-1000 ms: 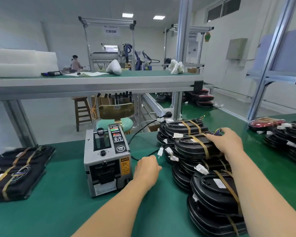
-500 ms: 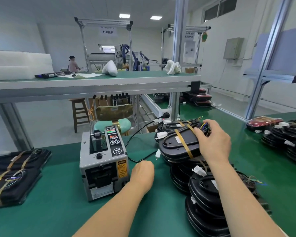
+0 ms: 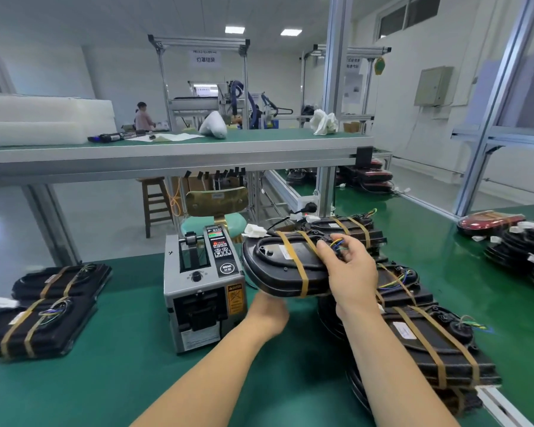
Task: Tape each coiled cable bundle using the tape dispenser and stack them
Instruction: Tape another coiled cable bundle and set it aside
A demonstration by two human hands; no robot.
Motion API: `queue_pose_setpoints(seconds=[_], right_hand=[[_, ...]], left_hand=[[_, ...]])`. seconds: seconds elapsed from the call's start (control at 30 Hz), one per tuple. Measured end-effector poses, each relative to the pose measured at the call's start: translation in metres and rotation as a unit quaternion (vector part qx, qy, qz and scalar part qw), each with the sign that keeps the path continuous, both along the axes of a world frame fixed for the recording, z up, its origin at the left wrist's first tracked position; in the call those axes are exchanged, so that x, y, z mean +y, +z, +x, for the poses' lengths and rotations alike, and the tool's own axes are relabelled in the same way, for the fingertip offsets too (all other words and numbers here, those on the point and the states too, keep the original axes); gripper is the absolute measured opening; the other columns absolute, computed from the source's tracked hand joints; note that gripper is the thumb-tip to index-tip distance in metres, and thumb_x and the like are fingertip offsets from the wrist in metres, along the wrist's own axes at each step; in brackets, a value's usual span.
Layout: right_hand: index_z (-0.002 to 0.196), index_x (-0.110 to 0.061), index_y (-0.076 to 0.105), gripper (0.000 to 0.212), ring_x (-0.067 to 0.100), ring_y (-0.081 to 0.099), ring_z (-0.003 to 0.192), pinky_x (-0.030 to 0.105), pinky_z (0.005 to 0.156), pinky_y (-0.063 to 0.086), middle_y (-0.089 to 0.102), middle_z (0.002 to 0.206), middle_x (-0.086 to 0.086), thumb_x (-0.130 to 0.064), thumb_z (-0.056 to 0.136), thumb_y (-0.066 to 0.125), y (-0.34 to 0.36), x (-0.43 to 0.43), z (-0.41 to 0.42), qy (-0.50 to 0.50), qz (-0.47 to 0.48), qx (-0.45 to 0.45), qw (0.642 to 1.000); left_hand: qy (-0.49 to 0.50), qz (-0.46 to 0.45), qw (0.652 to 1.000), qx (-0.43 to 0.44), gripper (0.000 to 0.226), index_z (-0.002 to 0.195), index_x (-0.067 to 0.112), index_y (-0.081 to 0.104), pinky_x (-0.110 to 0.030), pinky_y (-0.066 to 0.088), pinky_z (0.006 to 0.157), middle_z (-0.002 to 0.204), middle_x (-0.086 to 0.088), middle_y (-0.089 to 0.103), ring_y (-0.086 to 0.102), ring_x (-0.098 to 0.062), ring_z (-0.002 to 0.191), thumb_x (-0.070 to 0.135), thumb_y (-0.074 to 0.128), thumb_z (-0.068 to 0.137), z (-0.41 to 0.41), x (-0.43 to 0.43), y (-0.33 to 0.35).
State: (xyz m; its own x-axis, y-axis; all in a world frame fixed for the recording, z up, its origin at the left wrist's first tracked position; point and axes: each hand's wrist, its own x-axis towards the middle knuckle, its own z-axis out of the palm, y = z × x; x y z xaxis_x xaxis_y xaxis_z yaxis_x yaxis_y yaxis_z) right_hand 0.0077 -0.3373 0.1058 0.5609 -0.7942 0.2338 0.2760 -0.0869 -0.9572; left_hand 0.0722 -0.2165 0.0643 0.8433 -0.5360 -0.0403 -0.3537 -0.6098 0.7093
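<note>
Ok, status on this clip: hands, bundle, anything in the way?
Right hand grips taped bundle, held up beside the pile. Left hand under its near edge, blurred, grip unclear. Tape dispenser just left of bundle; contact unclear.

The right hand (image 3: 350, 274) is raised, its bare forearm reaching in from the lower right. Its fingers and thumb are curled round the near end of a taped cable bundle (image 3: 272, 266). The left hand (image 3: 270, 312) is stretched forward just beneath that bundle, blurred, with its fingers hidden.
</note>
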Motion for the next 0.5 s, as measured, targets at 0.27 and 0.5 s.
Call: queue_pose_setpoints(seconds=[0.27,0.5], right_hand=[[0.103,-0.032,0.069,0.022,0.019,0.067,0.103,0.041,0.093,0.055,0.072,0.103,-0.001,-0.024,0.085,0.078,-0.024,0.046,-0.01,0.049,0.04,-0.031,0.998],[0.11,-0.043,0.066,0.032,0.011,0.065,0.103,0.033,0.091,0.054,0.07,0.106,-0.013,-0.021,0.087,0.074,-0.037,0.084,-0.028,0.119,-0.115,-0.009,0.986]], left_hand=[[0.031,-0.245,0.932,0.265,0.029,0.086,0.006,0.07,-0.023,0.047,0.049,0.07,-0.009,0.071,0.065,-0.018,0.055,0.007,0.043,0.097,-0.014,0.08,0.009],[-0.049,-0.421,0.772,0.474,0.068,0.133,0.005,0.06,-0.051,0.039,0.111,0.141,-0.023,0.053,0.051,-0.038,0.13,0.059,0.042,0.097,-0.003,0.148,0.025]])
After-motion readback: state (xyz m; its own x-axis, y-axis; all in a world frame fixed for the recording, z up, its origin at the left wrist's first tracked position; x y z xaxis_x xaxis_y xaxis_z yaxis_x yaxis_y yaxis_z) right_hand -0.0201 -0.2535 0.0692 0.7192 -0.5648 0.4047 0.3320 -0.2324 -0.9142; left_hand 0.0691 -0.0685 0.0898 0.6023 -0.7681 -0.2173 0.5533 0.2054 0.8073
